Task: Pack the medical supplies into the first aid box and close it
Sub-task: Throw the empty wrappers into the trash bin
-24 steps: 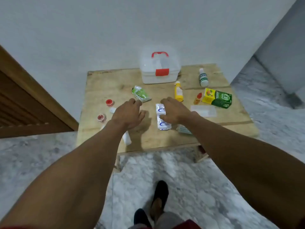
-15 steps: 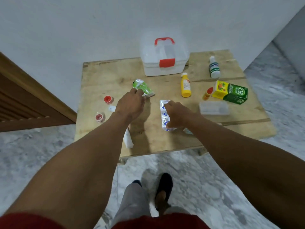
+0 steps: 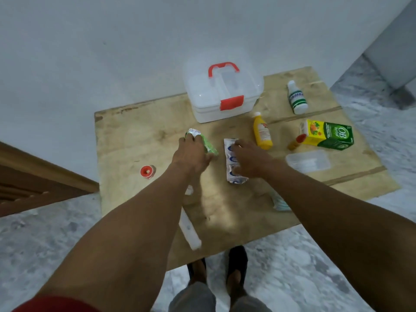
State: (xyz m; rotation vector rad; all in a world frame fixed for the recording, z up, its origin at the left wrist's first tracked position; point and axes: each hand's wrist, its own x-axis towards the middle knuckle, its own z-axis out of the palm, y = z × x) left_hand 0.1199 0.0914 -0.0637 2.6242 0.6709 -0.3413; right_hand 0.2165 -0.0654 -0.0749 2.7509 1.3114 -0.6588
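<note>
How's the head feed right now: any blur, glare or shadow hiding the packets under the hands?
Head view: soft focus, print on the blue-and-white packet and green packet unreadable; left hand and right hand cast faint shadows on the table; no harsh glare; first aid box fades into the wall.

Green packet [image 3: 210,149] half under left hand [image 3: 191,155]; blister strip [image 3: 235,179] partly under right hand [image 3: 249,159].
</note>
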